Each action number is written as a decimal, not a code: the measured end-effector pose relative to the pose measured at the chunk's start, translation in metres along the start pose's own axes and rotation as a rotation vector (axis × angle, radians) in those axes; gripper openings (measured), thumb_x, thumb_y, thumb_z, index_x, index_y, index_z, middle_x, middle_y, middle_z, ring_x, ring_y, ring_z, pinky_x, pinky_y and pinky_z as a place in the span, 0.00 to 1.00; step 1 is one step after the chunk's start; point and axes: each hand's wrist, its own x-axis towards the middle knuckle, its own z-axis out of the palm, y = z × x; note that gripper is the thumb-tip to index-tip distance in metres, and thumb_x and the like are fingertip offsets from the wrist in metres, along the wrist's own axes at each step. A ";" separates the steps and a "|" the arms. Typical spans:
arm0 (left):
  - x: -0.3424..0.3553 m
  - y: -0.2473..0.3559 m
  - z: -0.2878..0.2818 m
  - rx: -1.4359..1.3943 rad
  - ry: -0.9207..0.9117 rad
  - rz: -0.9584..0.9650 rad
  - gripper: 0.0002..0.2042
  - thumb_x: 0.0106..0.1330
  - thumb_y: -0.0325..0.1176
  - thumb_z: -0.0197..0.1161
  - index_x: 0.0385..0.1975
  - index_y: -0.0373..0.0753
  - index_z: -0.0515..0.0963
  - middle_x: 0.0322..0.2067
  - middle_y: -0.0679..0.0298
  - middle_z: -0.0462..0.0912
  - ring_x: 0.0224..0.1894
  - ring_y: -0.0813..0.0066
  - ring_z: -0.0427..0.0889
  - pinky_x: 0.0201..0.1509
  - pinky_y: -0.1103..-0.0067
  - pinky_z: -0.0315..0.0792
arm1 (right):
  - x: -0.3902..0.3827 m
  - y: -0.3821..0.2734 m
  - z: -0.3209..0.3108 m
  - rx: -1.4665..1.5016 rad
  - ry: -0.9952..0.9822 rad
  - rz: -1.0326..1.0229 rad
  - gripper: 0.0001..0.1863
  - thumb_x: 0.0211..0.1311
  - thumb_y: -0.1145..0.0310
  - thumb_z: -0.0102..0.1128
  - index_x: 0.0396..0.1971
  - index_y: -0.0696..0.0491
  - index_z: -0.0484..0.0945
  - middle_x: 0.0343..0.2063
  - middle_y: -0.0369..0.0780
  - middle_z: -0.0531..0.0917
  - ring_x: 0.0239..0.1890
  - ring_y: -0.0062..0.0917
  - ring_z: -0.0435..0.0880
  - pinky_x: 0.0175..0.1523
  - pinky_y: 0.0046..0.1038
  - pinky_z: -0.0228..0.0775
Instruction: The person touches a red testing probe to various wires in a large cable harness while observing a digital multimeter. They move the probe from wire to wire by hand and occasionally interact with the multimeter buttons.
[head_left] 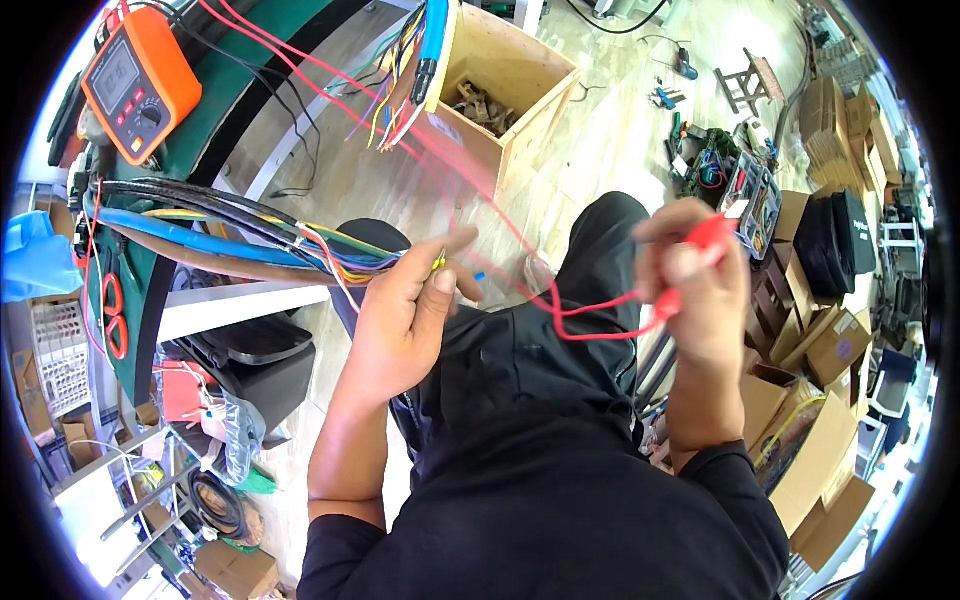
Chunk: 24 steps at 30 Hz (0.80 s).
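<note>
My left hand (400, 315) pinches the loose ends of thin coloured wires (340, 262) that fan out from a cable bundle (215, 225) with black, blue and brown sheaths. A small yellow tip (438, 263) shows at its fingers, with a blue tip just beyond. My right hand (700, 275), somewhat blurred and raised over my right thigh, grips red test clips (708, 240). Red leads (600, 335) trail from these clips across my lap toward the upper left. An orange handheld meter (143, 88) lies on the green bench top (190, 165) at the upper left.
Beyond my knees stands a wooden box (545, 105) with scraps inside; another blue cable (430, 50) ends at its edge. Orange-handled scissors (115, 315) rest on the bench. To the right are a tool case (752, 200), a small stool (748, 82) and cardboard boxes (815, 465).
</note>
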 end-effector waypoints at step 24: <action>-0.025 0.012 0.022 0.529 0.496 0.499 0.26 0.46 0.27 0.74 0.49 0.32 0.75 0.47 0.55 0.81 0.54 0.55 0.78 0.59 0.66 0.70 | 0.017 0.047 0.015 0.081 -0.069 0.066 0.08 0.59 0.70 0.61 0.28 0.59 0.74 0.23 0.37 0.79 0.25 0.15 0.75 0.30 0.17 0.66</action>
